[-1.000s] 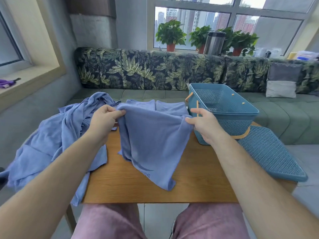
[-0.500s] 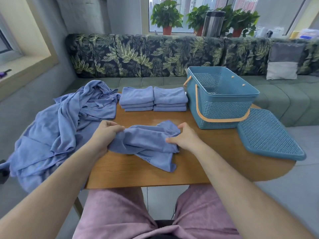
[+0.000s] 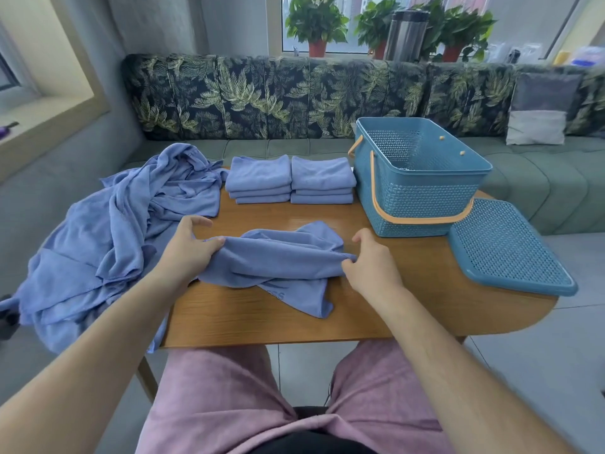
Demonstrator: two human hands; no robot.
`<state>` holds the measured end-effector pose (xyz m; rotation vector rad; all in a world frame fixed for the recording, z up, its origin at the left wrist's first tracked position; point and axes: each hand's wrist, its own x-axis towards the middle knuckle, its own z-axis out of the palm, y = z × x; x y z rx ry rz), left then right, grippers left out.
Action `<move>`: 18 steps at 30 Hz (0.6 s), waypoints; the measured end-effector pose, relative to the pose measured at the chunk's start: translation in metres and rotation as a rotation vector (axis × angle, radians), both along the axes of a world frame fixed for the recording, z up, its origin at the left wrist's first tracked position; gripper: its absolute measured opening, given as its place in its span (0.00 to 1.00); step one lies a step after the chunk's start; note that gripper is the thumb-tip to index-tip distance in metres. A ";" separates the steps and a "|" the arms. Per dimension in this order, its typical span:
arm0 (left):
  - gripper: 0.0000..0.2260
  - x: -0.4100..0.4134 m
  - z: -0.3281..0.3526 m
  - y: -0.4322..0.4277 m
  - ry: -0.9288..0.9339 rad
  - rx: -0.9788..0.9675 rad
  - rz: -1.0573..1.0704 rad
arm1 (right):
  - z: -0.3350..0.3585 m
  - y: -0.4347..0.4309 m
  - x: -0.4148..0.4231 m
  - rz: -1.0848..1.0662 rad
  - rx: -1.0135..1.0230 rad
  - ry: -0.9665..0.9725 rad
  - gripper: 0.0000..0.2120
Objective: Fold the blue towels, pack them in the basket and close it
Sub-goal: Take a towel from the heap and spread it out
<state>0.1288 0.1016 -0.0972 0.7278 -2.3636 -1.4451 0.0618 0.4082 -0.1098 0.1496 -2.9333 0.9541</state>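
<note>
Blue towel (image 3: pixel 278 260), one, rumpled at mid-table. Lay lengthwise between both hands, with one corner trailing toward the near edge of the wooden table (image 3: pixel 409 309). Was gripped at each end: by the left hand (image 3: pixel 188 253), curled round the left end with thumb on top, and by the right hand (image 3: pixel 370 263), pinching the right edge.

Behind it, across a bare strip of wood: two folded piles, left stack (image 3: pixel 258 178) and right stack (image 3: pixel 320 178). Stood side by side, of three layers each.

To the left: one loose heap (image 3: pixel 124 224) of blue cloth. Spilled over the table's left edge and reached just beside the left stack. Could not count the towels within.

To the right: one blue basket (image 3: pixel 422 198), open-topped, with orange handle (image 3: pixel 422 219) folded down against the front wall. Beside it, one lid (image 3: pixel 507 247), flat at the table's right end, with its outer corner past the rim. Left bare wood in front of basket and lid, and along the near edge.
</note>
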 end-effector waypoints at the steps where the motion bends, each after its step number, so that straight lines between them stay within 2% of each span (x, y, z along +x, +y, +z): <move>1: 0.14 -0.001 0.002 -0.001 0.015 -0.009 0.002 | 0.003 0.004 -0.003 -0.028 -0.033 -0.024 0.15; 4: 0.12 -0.006 0.011 -0.005 0.105 0.035 0.000 | 0.014 0.011 -0.014 -0.071 -0.140 -0.075 0.14; 8: 0.07 -0.017 0.043 -0.009 0.184 0.272 0.001 | 0.048 0.012 -0.034 -0.034 -0.570 -0.172 0.09; 11: 0.04 -0.027 0.081 -0.017 0.263 0.429 -0.032 | 0.092 0.012 -0.046 0.006 -0.799 -0.222 0.08; 15: 0.03 -0.037 0.133 -0.024 0.397 0.461 -0.108 | 0.154 0.006 -0.063 0.051 -1.147 -0.264 0.09; 18: 0.05 -0.038 0.166 -0.022 0.472 0.458 -0.152 | 0.189 0.001 -0.070 0.229 -1.217 -0.237 0.04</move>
